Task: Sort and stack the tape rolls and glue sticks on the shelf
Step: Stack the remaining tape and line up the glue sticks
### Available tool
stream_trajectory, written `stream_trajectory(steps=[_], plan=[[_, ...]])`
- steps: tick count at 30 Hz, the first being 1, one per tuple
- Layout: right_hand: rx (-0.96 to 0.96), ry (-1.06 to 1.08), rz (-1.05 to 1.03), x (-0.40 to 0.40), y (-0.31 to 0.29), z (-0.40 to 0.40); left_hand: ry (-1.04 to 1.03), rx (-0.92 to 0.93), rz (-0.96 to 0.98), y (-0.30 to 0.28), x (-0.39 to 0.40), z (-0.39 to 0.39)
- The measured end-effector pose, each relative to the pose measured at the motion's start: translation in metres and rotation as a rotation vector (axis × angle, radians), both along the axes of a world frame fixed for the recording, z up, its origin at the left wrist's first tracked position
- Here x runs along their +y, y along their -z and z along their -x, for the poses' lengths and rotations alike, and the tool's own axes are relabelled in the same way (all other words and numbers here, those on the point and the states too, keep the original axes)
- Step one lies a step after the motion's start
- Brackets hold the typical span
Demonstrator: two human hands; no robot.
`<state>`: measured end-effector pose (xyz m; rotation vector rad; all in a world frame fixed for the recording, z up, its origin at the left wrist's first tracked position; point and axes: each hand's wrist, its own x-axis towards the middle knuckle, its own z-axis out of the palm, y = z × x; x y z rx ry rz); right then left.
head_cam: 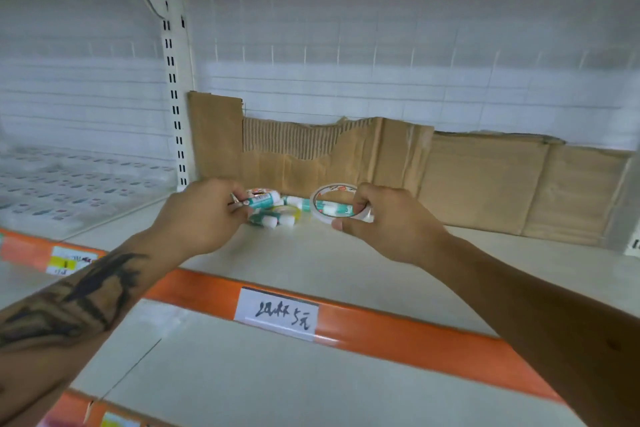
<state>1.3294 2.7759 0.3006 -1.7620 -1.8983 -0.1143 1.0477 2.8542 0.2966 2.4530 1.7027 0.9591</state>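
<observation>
Here, both hands were out over the pale, smooth shelf [311,263], well in toward its back. My right hand [384,222] gripped a thin ring of white tape [320,199], fingers curled over its right side and thumb under the lower edge, so the hoop stood tilted with its open centre facing me. Through that centre I could see a glue stick [334,208], a short tube with a teal label and white ends, lying on the shelf behind.

My left hand [204,215] was curled round something small at its fingertips; a bit of metal-looking clip showed there, but I could not tell what it was. Just beside those fingers lay a loose pile [273,211]: more teal-and-white glue sticks lying on their sides, and a flat roll with a yellowish rim half under them. Another roll with red print on its core lay at the back of the pile.

Torn brown cardboard [381,163], with its ribbed inner layer showing in a ragged patch, leaned along the white wire-grid back panel. The shelf's front edge carried a glossy orange strip [398,333] with a handwritten white paper tag [278,314].
</observation>
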Motion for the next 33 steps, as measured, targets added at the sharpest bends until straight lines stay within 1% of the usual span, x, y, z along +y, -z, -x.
stream_trajectory(steps=[3,8,11,14,18,22,26,30,33], plan=[[-0.013,0.048,-0.03,-0.065,-0.003,-0.045,0.121,-0.004,-0.024,0.001,-0.044,-0.054],[-0.009,0.185,-0.056,-0.203,-0.002,-0.13,0.315,-0.018,-0.04,0.003,-0.136,-0.167],[0.023,0.291,-0.083,-0.29,0.005,-0.188,0.443,-0.092,-0.031,0.009,-0.199,-0.241],[0.042,0.407,-0.073,-0.371,0.015,-0.241,0.536,-0.106,-0.006,0.019,-0.257,-0.31],[0.051,0.537,-0.069,-0.46,0.023,-0.296,0.632,-0.088,0.011,0.024,-0.32,-0.384],[0.067,0.619,-0.092,-0.52,0.026,-0.345,0.703,-0.045,0.019,0.023,-0.364,-0.449],[0.095,0.682,-0.128,-0.562,0.04,-0.393,0.781,-0.023,0.037,0.021,-0.394,-0.521],[0.094,0.728,-0.132,-0.59,0.044,-0.448,0.861,-0.005,0.058,0.023,-0.418,-0.605],[0.087,0.784,-0.127,-0.603,0.035,-0.499,0.909,0.027,0.035,0.022,-0.428,-0.673]])
